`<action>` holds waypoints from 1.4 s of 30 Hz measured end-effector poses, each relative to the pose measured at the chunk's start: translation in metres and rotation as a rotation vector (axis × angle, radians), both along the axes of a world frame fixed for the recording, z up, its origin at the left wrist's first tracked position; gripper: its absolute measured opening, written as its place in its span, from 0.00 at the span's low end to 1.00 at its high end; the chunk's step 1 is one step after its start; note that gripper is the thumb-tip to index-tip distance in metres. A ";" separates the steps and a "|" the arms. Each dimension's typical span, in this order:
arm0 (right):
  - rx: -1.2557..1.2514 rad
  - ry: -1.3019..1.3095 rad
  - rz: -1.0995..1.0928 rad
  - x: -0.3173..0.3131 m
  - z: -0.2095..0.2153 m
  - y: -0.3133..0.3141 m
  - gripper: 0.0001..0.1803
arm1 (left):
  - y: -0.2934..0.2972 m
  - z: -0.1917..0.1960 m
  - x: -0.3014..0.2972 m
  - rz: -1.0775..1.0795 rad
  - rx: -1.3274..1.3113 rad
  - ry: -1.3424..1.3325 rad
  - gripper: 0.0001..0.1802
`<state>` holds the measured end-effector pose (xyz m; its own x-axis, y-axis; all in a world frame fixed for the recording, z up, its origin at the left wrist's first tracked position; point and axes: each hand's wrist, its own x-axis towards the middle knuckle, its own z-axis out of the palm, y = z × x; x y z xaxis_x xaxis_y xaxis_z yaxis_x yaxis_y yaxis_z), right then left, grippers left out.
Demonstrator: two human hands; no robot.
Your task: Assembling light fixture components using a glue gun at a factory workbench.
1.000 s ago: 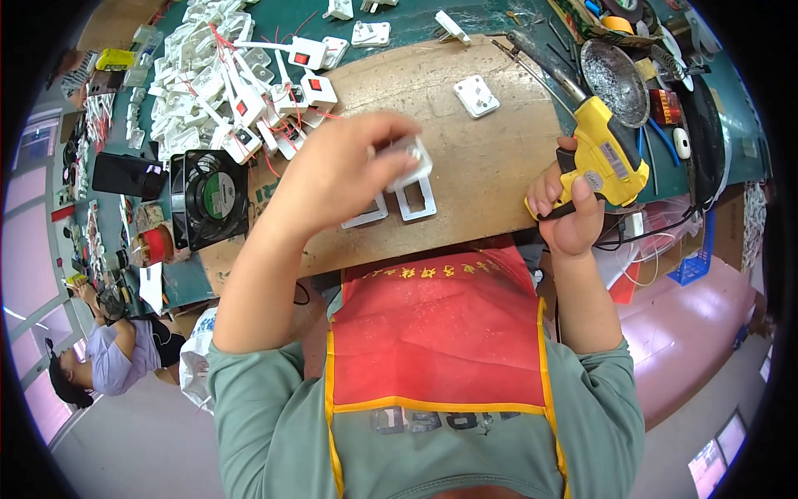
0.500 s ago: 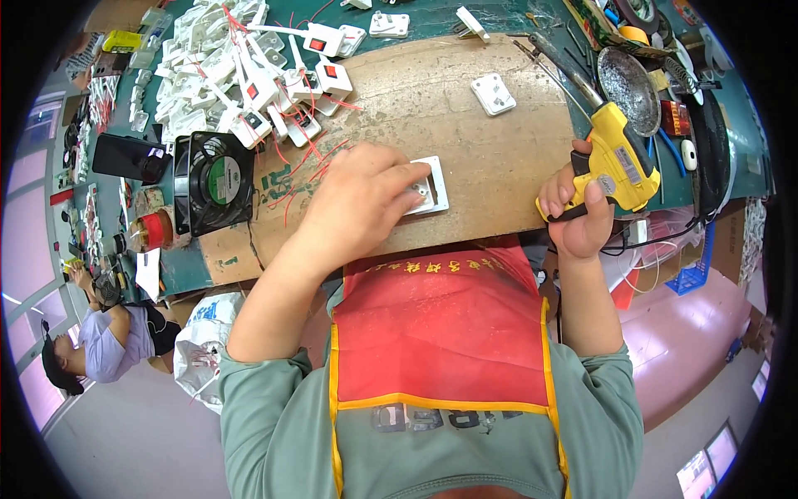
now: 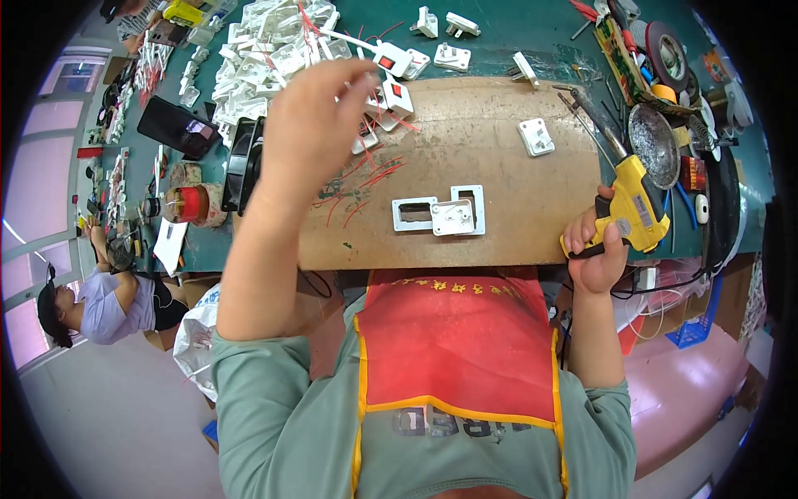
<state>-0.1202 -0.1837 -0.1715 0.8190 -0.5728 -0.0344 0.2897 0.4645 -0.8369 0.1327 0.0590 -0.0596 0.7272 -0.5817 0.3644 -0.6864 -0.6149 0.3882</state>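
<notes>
My left hand (image 3: 312,121) is raised over the far left of the brown work board (image 3: 499,166). Its fingertips are at white switch parts with red buttons (image 3: 391,91), at the edge of a big pile of white parts with red wires (image 3: 266,58). Whether it grips one is hidden by the back of the hand. My right hand (image 3: 598,249) holds a yellow electric screwdriver (image 3: 636,204) at the board's right edge, bit pointing away. Two white frame plates (image 3: 440,214) lie side by side near the board's front edge, untouched.
A small white module (image 3: 536,137) lies on the board's far right. A black fan (image 3: 245,162) and a red tape roll (image 3: 191,204) sit left of the board. A round metal dish (image 3: 652,145) and tools lie at the right. Another person (image 3: 108,303) sits at the far left.
My left hand has let go of the white plates near the board's front and moved up and away to the pile of switch parts. The right hand still holds the screwdriver.
</notes>
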 end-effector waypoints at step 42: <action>-0.064 -0.009 0.027 0.002 0.000 -0.001 0.32 | 0.034 -0.049 -0.070 -0.289 -0.086 0.268 0.08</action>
<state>-0.1180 -0.1852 -0.1718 0.8346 -0.5509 0.0090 0.2854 0.4183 -0.8623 0.0632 0.0928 -0.1091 0.6137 -0.7519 0.2408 -0.6941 -0.3685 0.6185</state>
